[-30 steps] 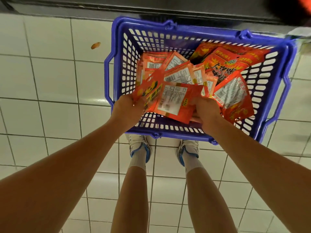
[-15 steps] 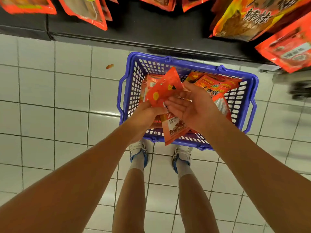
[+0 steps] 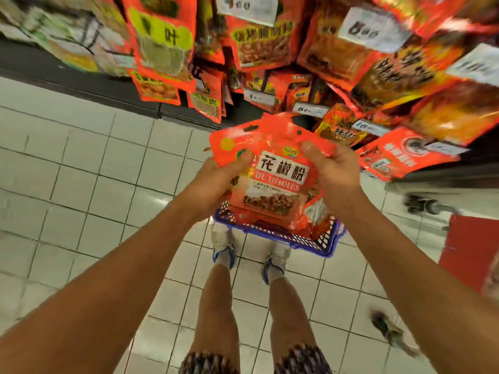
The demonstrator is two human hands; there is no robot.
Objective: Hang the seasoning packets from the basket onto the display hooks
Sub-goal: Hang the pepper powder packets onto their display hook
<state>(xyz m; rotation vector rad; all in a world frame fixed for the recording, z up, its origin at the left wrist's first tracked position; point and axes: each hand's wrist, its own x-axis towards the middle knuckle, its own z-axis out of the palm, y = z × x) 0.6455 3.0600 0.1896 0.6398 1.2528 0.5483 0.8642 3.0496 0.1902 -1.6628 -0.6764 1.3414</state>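
Left hand (image 3: 216, 179) and right hand (image 3: 334, 171) both grip stack of peppercorn powder packets (image 3: 272, 179), raised above basket (image 3: 324, 247), below hanging display packets (image 3: 270, 36). Align hang holes (top edge), fan stack, thread onto free hook; hooks themselves hidden.

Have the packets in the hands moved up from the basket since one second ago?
Yes. The packets, gripped by the left hand and right hand, were down inside the blue basket; now they are raised above it, near the hanging display packets.
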